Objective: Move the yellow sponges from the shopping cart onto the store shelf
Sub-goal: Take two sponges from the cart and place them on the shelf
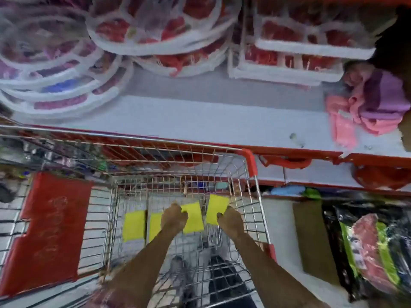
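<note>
Yellow flat rectangular sponges [134,225] all lie inside the wire shopping cart [251,165]; none shows on the pale red-edged store shelf [200,121] beyond it. The left hand [174,220] and right hand [231,221] each pinch one sponge, so apparently every transfer remains.

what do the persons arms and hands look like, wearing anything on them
Both arms are bare from the bottom of the frame to the fingers: no sleeves, gloves, watch, rings or bands show on the left hand or the right hand. The forearms are slim and straight. The picture is too blurred to make out nails or fine marks.
</note>
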Available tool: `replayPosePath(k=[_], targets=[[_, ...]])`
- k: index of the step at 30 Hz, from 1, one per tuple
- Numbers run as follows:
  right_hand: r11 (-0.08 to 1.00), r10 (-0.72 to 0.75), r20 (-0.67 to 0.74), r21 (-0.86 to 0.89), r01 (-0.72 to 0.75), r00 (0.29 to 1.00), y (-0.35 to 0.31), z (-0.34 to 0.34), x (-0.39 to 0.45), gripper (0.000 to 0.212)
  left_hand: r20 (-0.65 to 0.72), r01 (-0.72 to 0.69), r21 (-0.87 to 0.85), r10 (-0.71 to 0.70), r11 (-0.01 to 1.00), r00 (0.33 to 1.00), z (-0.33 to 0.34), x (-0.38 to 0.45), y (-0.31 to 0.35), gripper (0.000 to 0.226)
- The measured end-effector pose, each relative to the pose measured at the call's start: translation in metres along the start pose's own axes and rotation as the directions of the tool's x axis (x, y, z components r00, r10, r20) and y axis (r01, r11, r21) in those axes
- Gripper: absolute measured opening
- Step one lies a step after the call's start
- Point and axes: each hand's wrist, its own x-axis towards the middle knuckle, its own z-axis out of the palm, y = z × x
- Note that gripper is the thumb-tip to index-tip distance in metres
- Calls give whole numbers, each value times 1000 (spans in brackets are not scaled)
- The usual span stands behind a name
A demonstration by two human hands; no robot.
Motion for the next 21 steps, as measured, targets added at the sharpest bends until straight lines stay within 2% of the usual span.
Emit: replayPosePath(k=[2,5,8,11,16,21], targets=[[996,57,24,68,-59,998,5,10,14,49,70,106,-59,-102,993,992,16,15,-5,23],[991,72,36,111,-76,997,11,26,27,73,109,174,-92,-164,981,981,34,25,-2,54],[992,60,-14,113,-58,998,9,37,29,80,78,220,-196,-208,956,975,43,30,9,59],[991,81,-44,108,-75,996,8,46,33,83,61,287,-216,-281,933,958,51,34,14,60],[989,143,-40,42,-141,989,4,46,39,72,91,369,-202,-358,907,929,55,40,13,65],[990,132,-117,67,-124,984,7,47,46,44,67,397,-207,-392,894,917,56,46,1,60]])
